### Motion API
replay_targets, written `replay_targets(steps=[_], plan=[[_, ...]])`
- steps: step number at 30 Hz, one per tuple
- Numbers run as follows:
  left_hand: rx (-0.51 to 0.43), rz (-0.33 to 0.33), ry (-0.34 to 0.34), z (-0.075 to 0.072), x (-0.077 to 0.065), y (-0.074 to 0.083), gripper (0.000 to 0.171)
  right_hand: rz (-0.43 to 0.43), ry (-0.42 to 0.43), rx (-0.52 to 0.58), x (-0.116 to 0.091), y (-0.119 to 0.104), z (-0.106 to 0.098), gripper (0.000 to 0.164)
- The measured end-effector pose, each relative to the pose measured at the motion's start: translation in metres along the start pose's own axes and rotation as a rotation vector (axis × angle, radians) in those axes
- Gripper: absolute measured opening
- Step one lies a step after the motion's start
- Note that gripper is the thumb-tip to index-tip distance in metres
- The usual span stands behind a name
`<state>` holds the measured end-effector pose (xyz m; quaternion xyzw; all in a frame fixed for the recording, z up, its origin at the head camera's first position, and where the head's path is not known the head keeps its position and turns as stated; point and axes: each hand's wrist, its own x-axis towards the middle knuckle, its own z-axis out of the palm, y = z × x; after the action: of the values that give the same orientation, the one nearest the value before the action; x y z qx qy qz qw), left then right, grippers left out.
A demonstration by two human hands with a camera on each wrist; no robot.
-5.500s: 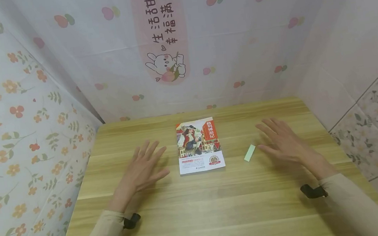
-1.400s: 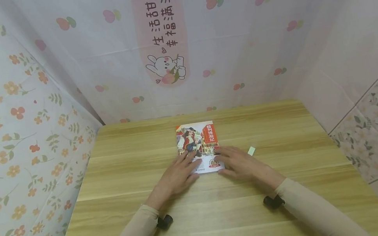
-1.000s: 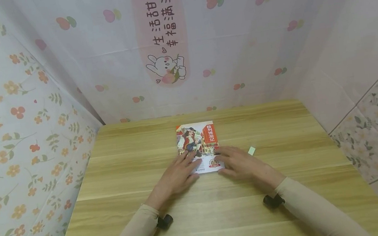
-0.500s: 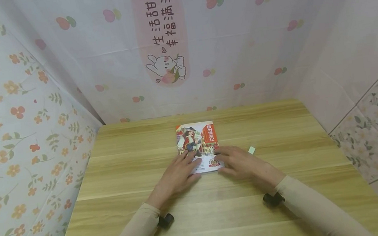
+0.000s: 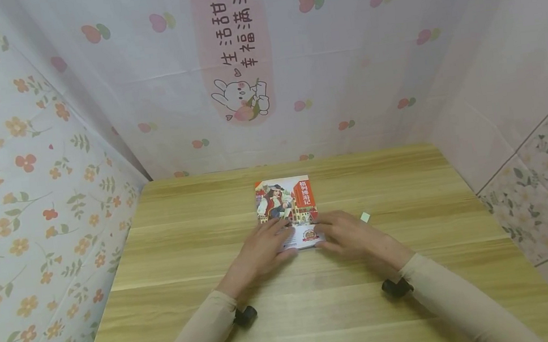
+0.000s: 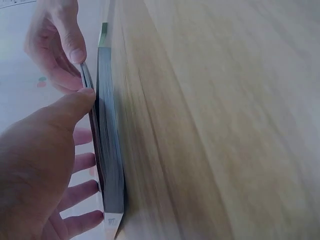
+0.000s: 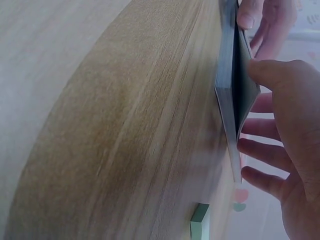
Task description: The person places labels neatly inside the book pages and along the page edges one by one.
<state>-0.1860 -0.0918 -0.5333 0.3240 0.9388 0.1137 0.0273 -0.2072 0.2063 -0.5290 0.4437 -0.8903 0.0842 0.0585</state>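
A paperback book (image 5: 282,195) with a red and white illustrated cover lies on the table. At its near edge, the front cover (image 7: 245,87) is raised slightly off the page block, leaving a dark gap in the right wrist view. My left hand (image 5: 259,248) has its thumb against the raised edge and its fingers spread over the cover. My right hand (image 5: 351,235) pinches the cover near its near right corner, thumb at the edge, fingers on the outer face. Beside the right hand is a small pale green block (image 7: 200,222), partly hidden behind it in the head view.
The wood-grain table (image 5: 313,320) carries the book and the block. A printed curtain (image 5: 354,70) hangs behind the table's far edge, with floral cloth (image 5: 29,224) along the left side. A black wrist camera (image 5: 245,316) sits on the left wrist, another (image 5: 397,287) on the right.
From beside the book, both hands have come in onto its near part. Lately the left hand has slid slightly right along the near edge; the right hand has barely moved.
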Motion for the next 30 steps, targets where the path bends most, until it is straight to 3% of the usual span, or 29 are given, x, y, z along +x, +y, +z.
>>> replay_targets(steps=[6,17,30], plan=[[0.021,0.002,0.019,-0.0001,0.0027,0.0016,0.061,-0.009,0.015,0.002,0.0007,-0.0005,-0.0003,0.031],[0.057,0.032,0.091,0.0032,0.0068,0.0015,0.058,-0.07,0.124,-0.063,0.0039,-0.0025,-0.0044,0.022],[0.067,0.045,0.11,0.0005,0.0067,0.0032,0.055,-0.083,0.193,-0.056,0.0068,-0.0014,-0.0078,0.02]])
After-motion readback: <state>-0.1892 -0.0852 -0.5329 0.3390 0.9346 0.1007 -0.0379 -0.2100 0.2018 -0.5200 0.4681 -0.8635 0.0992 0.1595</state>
